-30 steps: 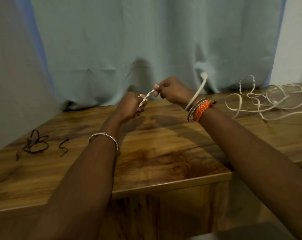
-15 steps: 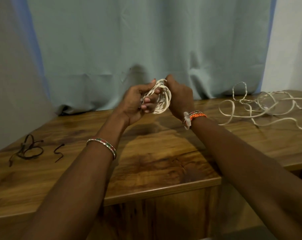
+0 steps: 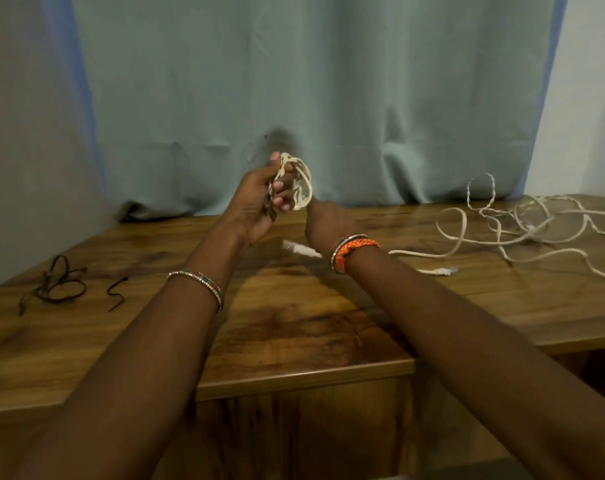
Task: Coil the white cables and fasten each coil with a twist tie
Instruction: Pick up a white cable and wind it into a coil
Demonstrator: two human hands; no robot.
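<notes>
Left hand (image 3: pixel 264 202) grips a small coil (image 3: pixel 296 183) of white cable, held up above the worktop (image 3: pixel 294 323) with fingers curled through the loops. The right hand (image 3: pixel 327 221) sits just below the coil; whether its fingers pinch the cable tail cannot be told, since only its back shows. A loose plug end (image 3: pixel 299 249) blurs near that wrist, so the tail looks unsecured. The loops could spring open if the grip slackens before a tie goes on. The dark twist ties (image 3: pixel 62 285) lie well apart at the far left, and reaching them one-handed risks spilling the coil. The cable is pale, thin and springy. More loose cable (image 3: pixel 523 226) sprawls tangled on the right.
</notes>
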